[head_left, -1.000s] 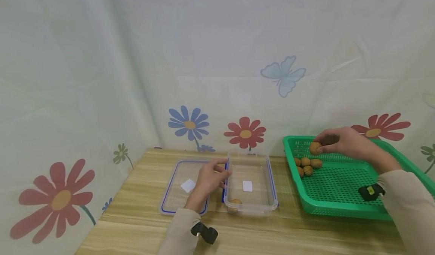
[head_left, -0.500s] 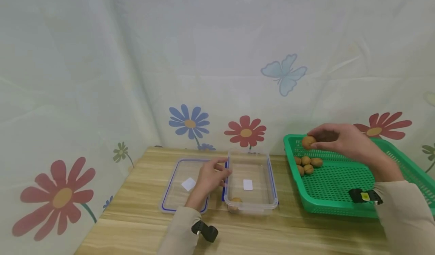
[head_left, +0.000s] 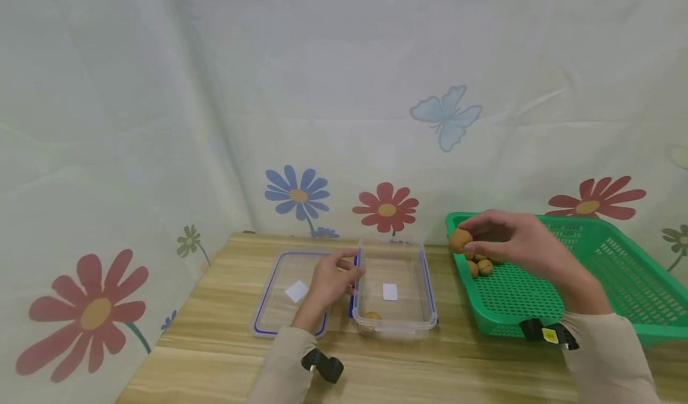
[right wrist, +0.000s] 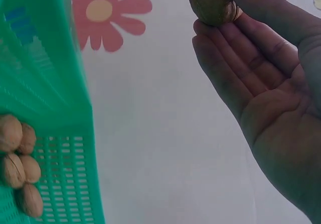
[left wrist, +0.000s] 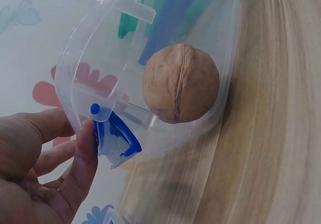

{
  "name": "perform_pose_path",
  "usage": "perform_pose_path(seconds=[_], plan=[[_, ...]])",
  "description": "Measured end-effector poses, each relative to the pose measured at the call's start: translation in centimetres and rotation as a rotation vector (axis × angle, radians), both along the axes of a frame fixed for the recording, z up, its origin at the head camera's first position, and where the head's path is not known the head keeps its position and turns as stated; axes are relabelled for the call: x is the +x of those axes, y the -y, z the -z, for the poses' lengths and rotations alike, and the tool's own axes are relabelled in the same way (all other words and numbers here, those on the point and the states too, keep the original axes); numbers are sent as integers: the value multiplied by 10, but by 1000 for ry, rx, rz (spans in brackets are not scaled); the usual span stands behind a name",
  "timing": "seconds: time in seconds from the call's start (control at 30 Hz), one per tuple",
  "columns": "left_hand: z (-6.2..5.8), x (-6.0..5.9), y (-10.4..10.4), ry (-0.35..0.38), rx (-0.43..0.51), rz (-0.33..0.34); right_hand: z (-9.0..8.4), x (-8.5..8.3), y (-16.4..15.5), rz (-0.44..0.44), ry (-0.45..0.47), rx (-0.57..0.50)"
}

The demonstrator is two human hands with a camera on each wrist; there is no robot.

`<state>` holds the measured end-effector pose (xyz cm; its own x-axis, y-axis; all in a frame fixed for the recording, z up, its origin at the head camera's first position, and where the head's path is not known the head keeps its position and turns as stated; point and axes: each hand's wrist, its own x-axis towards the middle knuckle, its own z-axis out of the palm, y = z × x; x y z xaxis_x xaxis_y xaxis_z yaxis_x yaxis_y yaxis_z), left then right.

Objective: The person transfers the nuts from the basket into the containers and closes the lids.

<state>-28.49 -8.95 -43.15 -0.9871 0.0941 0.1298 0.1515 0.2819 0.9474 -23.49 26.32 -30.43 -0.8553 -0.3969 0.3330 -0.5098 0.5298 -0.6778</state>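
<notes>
My right hand (head_left: 524, 245) pinches a walnut (head_left: 460, 241) between thumb and fingertips, above the left rim of a green plastic basket (head_left: 529, 326). In the right wrist view the same walnut (right wrist: 213, 3) sits at the fingertips. Several more walnuts (right wrist: 29, 200) lie inside the basket. My left hand (head_left: 330, 281) holds the left edge of a clear plastic container (head_left: 411, 308), thumb and fingers on either side of the wall beside a blue clip (left wrist: 120, 141). One walnut (left wrist: 180, 83) rests in the container's near left corner.
Left of the container, a clear lid (head_left: 269, 299) with a blue seal lies flat on the wooden table (head_left: 215, 344), partly under my left forearm. A floral curtain (head_left: 344, 123) hangs behind the table. A white label (head_left: 390, 291) shows at the container's bottom.
The right hand, with its walnut, has moved left from over the basket to its left rim, rising and then dipping a little. The left hand has stayed in place.
</notes>
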Motion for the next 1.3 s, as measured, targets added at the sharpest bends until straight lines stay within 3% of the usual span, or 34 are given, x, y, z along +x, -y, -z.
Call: perform_pose_path(seconds=[0.33, 0.67, 1.1, 1.3], plan=[[-1, 1, -1, 9, -10, -11, 13, 7, 20, -100, 67, -95], [-1, 2, -2, 7, -27, -19, 20, 9, 41, -136, 38, -16], [-3, 3, -3, -8, -42, -29, 38, 3, 70, -226, 119, 27], [-1, 2, -3, -25, -32, -29, 49, 1, 81, -262, 103, 60]])
